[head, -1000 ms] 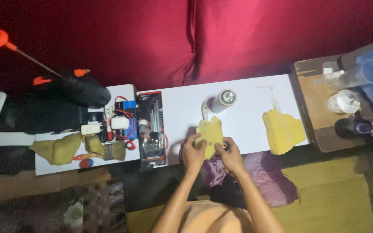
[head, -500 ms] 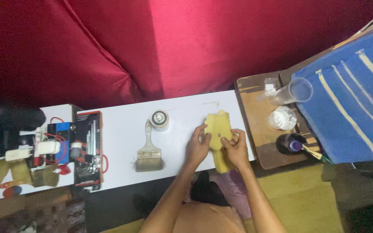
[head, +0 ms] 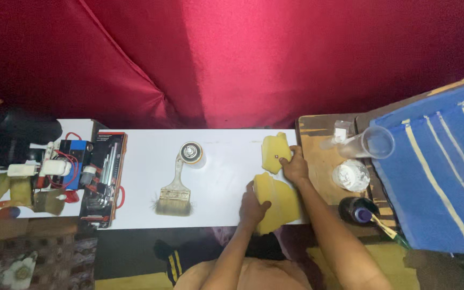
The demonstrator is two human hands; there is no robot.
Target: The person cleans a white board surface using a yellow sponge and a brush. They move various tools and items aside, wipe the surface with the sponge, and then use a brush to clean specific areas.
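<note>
**A:** Yellow foam, two pieces, both on the white table (head: pixel 221 177). What are the hands doing with them?

**B:** Laying them flat, I'd judge. The left hand (head: pixel 253 207) sits on the left edge of the larger foam piece (head: pixel 280 201), which lies at the near right of the table and hangs over its near edge. The fingers are close together and curled on it. Whether they pinch it or only press, I cannot tell.

**A:** And the other?

**B:** The right hand (head: pixel 295 166) touches the right side of the smaller foam piece (head: pixel 272 153), just beyond the larger one. Its fingers are bent onto the foam, but the grip is hidden.

**A:** How would they handle?

**B:** They look soft and spongy, with ragged, uneven outlines. Any lift calls for a light hold so they don't crumple.

**A:** Anything nearby?

**B:** A worn flat paintbrush (head: pixel 174 196) with stiff bristles and a round metal tin (head: pixel 191 153) lie to the left, well apart from the foam.
</note>
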